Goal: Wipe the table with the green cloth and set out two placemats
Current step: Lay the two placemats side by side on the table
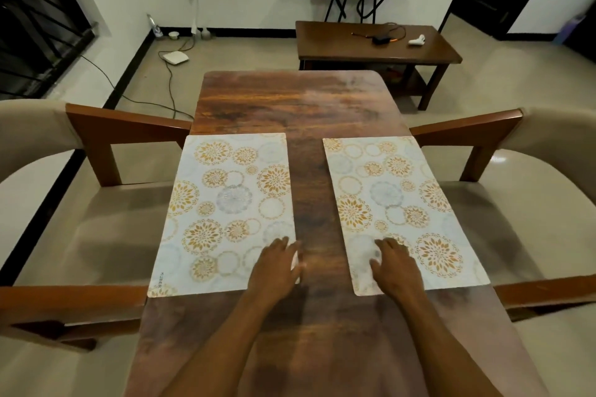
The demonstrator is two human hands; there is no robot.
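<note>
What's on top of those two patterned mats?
One hand each: left hand on the near inner corner of the left placemat, right hand on the right placemat. The print beneath them is hidden.

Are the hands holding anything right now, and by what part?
Nothing is held. The left hand lies flat on the near inner corner of the left placemat; the right hand lies flat on the near end of the right placemat.
</note>
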